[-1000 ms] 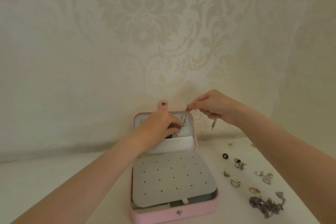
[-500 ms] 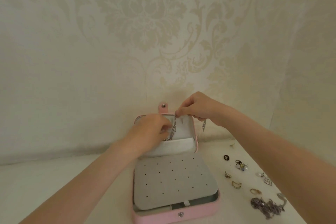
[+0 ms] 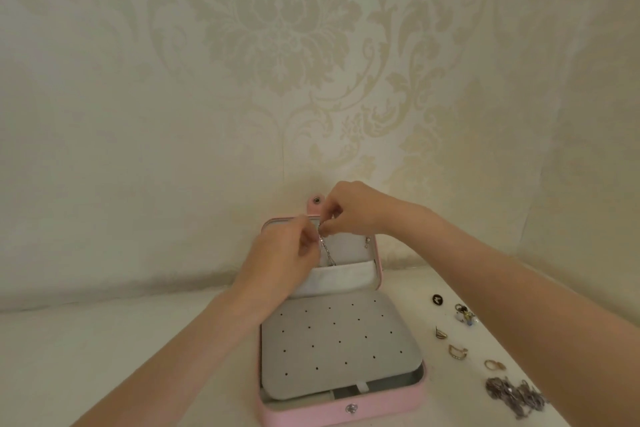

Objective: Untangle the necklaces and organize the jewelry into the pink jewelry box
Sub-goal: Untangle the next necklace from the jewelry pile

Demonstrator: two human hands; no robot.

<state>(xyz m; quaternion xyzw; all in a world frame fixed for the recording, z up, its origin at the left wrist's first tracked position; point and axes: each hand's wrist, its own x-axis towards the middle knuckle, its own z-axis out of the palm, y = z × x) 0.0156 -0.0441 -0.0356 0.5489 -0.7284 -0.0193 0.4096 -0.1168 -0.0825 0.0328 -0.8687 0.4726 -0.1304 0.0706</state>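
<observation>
Both hands, the left hand (image 3: 284,250) and the right hand (image 3: 353,208), pinch a silver necklace (image 3: 325,250) at the pink jewelry box (image 3: 346,416) lid's top edge (apparently hanging it); next, its loose end (image 3: 367,242) needs securing.

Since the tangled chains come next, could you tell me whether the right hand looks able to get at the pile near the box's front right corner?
Probably yes: the tangled chains lie uncovered on the table, but the right hand must first release the necklace.
</observation>
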